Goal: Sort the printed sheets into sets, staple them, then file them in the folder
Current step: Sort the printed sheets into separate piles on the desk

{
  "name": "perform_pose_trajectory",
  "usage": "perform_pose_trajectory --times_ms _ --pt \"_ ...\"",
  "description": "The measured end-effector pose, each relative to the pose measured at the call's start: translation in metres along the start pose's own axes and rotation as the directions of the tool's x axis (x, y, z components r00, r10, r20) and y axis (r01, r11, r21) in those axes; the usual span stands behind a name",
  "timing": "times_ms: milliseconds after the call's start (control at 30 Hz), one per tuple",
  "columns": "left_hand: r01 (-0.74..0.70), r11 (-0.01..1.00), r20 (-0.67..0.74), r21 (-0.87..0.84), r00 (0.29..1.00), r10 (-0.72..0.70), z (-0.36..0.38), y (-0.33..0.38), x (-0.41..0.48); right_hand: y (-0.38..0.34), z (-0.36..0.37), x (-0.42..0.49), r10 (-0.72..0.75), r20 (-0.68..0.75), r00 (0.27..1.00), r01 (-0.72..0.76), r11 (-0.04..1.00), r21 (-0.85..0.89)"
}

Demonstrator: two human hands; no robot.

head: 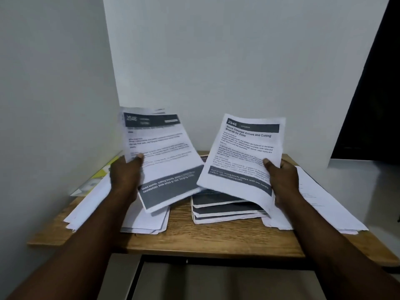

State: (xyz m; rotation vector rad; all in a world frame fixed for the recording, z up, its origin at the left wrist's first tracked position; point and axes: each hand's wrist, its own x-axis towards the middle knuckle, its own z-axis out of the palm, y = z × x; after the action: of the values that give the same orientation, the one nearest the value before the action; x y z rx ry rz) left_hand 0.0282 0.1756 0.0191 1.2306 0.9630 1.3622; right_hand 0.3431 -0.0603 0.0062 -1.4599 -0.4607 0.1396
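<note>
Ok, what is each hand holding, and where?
The left hand pinches a blurred white printed sheet at its left edge; the right hand pinches a white printed sheet headed 2946 at its lower right edge.

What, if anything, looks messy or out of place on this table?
Nothing is torn or spilled, but the piles are untidy. The left pile and the right pile lie askew on the table, corners splayed, and the middle stack between them is fanned unevenly rather than squared.
</note>
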Motion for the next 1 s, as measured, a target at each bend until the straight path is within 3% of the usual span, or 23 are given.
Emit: perform_pose_trajectory --times_ms 67,167,300,500,767,900,1000 --pt "0.011 0.999 -0.107 0.036 0.994 -0.007 -0.008 0.001 0.008 -0.006 0.002 0.001 -0.07 -0.039 0.997 0.064 0.989 -0.133" --pt "-0.03 0.994 -0.184 0.107 0.982 0.05 -0.02 -0.005 0.022 -0.008 0.003 0.003 -0.106 0.03 0.994 0.11 0.945 -0.309" --pt "-0.031 0.996 -0.32 -0.079 0.947 0.004 -0.037 -0.026 0.064 -0.002 0.012 -0.001 -0.079 0.207 0.975 0.169 0.87 -0.464" --pt "0.017 1.0 -0.059 -0.016 0.998 -0.018 -0.01 -0.012 0.034 -0.002 0.044 0.0 -0.081 0.26 0.962 0.229 0.757 -0.612" --pt "0.028 0.974 0.066 0.223 0.997 -0.044 -0.035 -0.036 0.046 0.005 0.058 0.008 -0.135 0.249 0.959 0.28 0.585 -0.761" --pt "-0.092 0.934 0.134 0.344 0.99 0.049 -0.033 -0.039 0.043 0.01 0.06 0.008 -0.176 0.265 0.948 0.318 0.509 -0.8" --pt "-0.225 0.864 0.234 0.45 0.964 0.129 -0.029 -0.036 0.038 0.009 0.061 0.008 -0.306 0.248 0.919 0.386 0.564 -0.73"
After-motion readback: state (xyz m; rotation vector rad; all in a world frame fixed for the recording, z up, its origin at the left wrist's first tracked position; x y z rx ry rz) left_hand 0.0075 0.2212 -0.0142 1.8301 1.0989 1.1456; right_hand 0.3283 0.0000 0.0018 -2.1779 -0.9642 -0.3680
